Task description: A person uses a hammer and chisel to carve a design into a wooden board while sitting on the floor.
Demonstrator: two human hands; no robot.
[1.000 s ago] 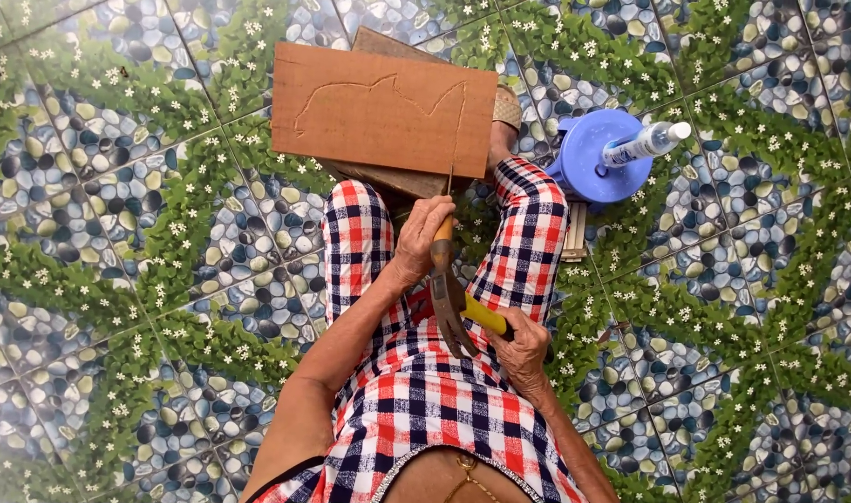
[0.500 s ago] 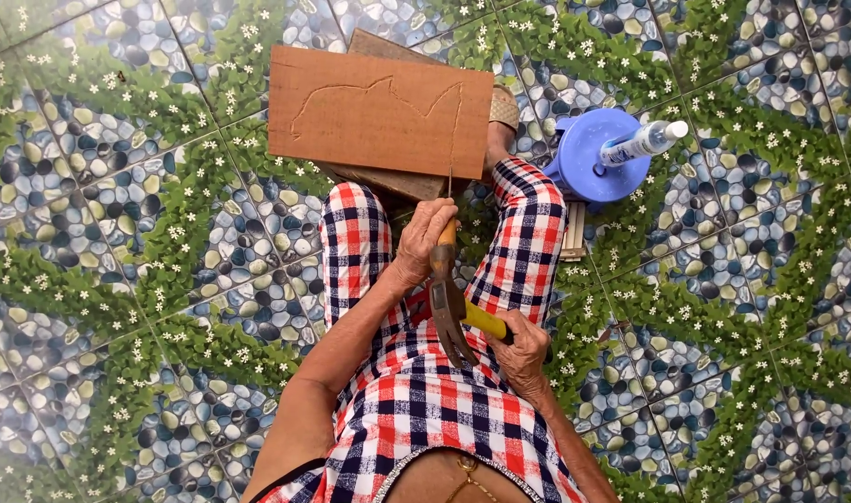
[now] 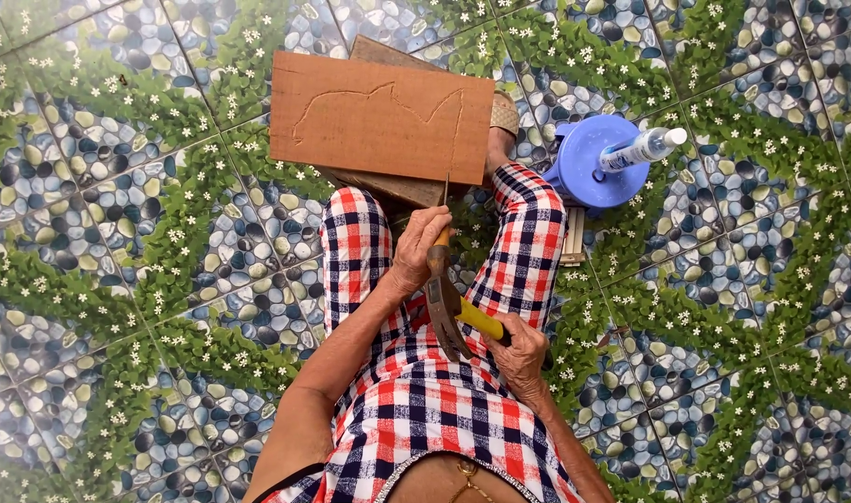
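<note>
A brown wooden board [image 3: 379, 116] with a carved outline rests in front of my knees on another wooden piece. My left hand [image 3: 418, 247] grips a chisel [image 3: 443, 210] whose thin blade touches the board's near edge. My right hand [image 3: 520, 352] holds a hammer [image 3: 449, 312] by its yellow handle; the dark metal head sits just behind the chisel's end. My legs in red, white and blue checked trousers frame the tools.
A blue plastic stool [image 3: 593, 163] with a white bottle [image 3: 641, 149] lying on it stands to the right of the board. A sandal [image 3: 505, 114] shows behind the board. A patterned tile floor [image 3: 146, 233] of pebbles and green leaves surrounds me.
The hammer head has stayed close behind the chisel with only a slight shift. The board and the stool have not moved.
</note>
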